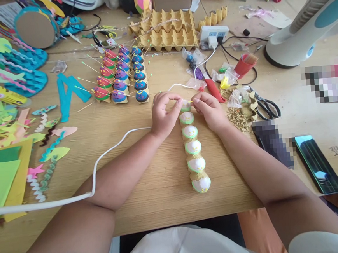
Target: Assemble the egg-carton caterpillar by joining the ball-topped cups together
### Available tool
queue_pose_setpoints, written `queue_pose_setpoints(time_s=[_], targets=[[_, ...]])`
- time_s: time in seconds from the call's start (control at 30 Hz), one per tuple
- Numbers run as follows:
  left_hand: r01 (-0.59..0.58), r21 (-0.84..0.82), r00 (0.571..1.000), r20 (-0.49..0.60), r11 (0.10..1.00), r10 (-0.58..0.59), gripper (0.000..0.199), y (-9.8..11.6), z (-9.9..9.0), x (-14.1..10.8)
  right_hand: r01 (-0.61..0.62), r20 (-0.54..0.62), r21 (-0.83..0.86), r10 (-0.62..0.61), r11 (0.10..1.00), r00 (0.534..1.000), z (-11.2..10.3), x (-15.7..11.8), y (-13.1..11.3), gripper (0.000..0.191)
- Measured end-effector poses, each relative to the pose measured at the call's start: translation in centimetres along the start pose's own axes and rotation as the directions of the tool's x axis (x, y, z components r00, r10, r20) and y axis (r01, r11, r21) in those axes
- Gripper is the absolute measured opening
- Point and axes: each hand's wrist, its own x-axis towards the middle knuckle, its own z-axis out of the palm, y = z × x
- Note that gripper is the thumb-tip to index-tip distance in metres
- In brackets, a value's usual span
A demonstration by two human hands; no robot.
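Note:
A strip of egg-carton cups (pixel 196 164) runs away from me on the table, each cup topped with a white dome edged in green with tiny yellow bits. At its far end, my left hand (pixel 165 113) is closed, thumb and forefinger together against the left side of the last cup (pixel 185 105). On the other side, my right hand (pixel 210 109) pinches with thumb and forefinger; a tiny yellow piece (pixel 191 102) shows at its fingertips. Fingers partly hide the last cup.
Finished-looking rows of red, purple and blue cups (pixel 120 81) with pins stand behind left. A white cable (pixel 112 146) passes by my left arm. Scissors (pixel 268 107), a phone (pixel 318 165), a power strip (pixel 213 33) and a fan (pixel 294 42) lie or stand right. Coloured paper (pixel 3 178) lies left.

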Motion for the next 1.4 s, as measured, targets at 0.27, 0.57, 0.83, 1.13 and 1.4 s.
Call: queue_pose_setpoints(time_s=[0.27, 0.57, 0.83, 1.13, 1.4], targets=[[0.154, -0.14, 0.988, 0.025, 0.978, -0.152, 0.023, -0.5, 0.4, -0.2, -0.008, 0.001, 0.022, 0.008, 1.0, 1.0, 0.1, 0.0, 0.1, 0.053], [0.074, -0.214, 0.991, 0.128, 0.974, -0.047, 0.033, -0.1, 0.8, -0.5, 0.004, 0.034, 0.028, -0.005, 1.0, 0.999, 0.3, -0.1, -0.3, 0.059], [0.067, -0.191, 0.995, 0.091, 0.979, -0.05, 0.026, -0.7, 0.9, -0.4, -0.011, 0.044, 0.003, 0.011, 1.0, 0.999, 0.4, -0.2, -0.7, 0.064], [0.146, -0.192, 0.989, 0.064, 0.971, -0.136, 0.026, -0.7, 0.9, -0.4, -0.039, 0.007, -0.001, 0.039, 0.999, 0.999, 0.5, -0.1, -0.3, 0.061], [0.282, -0.257, 0.959, 0.068, 0.924, -0.273, 0.053, -1.1, 1.1, -0.1, -0.059, -0.054, 0.049, 0.061, 0.997, 0.997, 0.2, 0.1, 0.0, 0.054]])
